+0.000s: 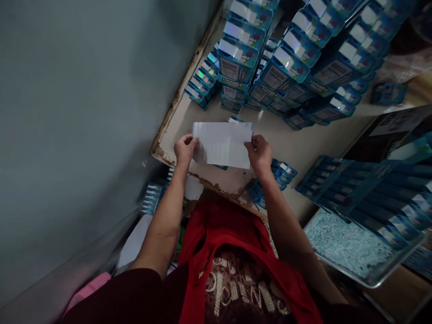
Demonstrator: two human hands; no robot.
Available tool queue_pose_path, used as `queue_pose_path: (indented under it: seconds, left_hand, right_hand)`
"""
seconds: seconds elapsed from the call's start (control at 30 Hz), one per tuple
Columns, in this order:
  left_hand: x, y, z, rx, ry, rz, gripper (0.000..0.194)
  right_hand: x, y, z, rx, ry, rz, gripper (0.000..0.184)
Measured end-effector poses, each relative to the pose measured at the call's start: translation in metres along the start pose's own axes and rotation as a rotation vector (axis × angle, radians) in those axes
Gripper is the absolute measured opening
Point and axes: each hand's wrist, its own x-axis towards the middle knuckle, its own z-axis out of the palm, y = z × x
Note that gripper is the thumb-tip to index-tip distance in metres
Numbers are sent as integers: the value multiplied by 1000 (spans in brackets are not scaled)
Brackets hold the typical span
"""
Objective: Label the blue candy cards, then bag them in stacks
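Note:
A pale, rectangular sheet point(222, 145), which looks like paper or thin card, is held out flat above the table. My left hand point(185, 149) pinches its left edge between thumb and fingers. At the opposite edge, my right hand point(259, 153) grips the sheet the same way. Part of a blue packet peeks out behind the sheet's top edge, and another bit of blue shows below it. Beside my right wrist lie small blue packets point(283, 173) on the table.
Stacks of blue printed boxes point(236, 54) stand along the back of the worn table point(209, 177). More blue boxes point(364, 189) lie at the right over a metal tray point(374, 284) of small pale-blue pieces. A grey wall point(74, 112) rises close on the left.

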Motion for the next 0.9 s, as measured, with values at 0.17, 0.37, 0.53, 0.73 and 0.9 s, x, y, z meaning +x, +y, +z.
queue_pose_path:
  seconds: [0.17,0.37,0.53,0.73,0.9]
  left_hand:
    - [-21,6,-2,-238,-70,-46,100]
    - [-47,24,-18,-65,-176,186,72]
    - [-70,44,-18,-287,-366,34,95]
    - [-110,65,-1,-365,-509,6,68]
    - [-120,80,6,-247,-436,55,53]
  right_hand:
    - [-1,6,-9,311,-74,39,38]
    - [-2,1,-34,466,-71,-32,37]
    - [-3,12,-61,603,-74,-2,19]
    - [-19,31,-92,639,-83,54,33]
    - [-28,36,-121,597,-223,47,67]
